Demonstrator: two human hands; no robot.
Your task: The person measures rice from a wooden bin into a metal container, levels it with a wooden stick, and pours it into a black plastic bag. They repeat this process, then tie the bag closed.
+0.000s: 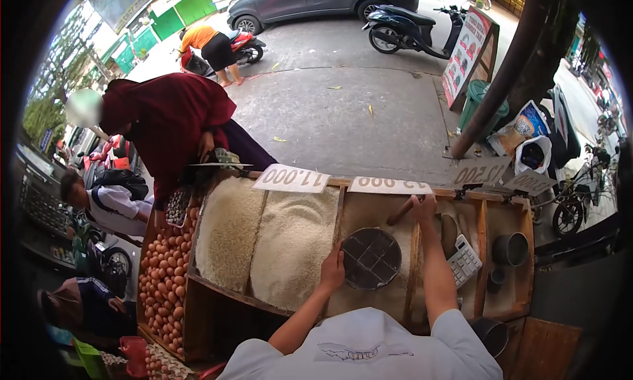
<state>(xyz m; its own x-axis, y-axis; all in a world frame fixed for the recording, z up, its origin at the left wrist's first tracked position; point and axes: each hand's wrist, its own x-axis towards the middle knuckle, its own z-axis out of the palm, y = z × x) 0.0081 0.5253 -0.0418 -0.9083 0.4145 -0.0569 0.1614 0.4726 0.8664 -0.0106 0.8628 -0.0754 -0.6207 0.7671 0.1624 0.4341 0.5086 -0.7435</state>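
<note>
A dark round measuring can point(371, 258) with crossed bars over its face sits in the rice bin in front of me. My left hand point(332, 269) grips its left side, thumb near the rim. In my right hand point(424, 208) is a brown wooden stick point(399, 212), angled down toward the can from the bin's far edge. A white price card point(389, 185) stands just beyond that hand. Pale rice point(293, 245) fills the bin to the left. On the right lies a white calculator point(464, 261), across a divider from the can.
Brown eggs point(165, 281) are heaped at the left, beside a person in a dark red garment point(175, 119). Dark cups point(510, 249) stand in the right bin. Wooden dividers point(415, 268) separate the bins. A slanting pole point(491, 113) rises beyond them.
</note>
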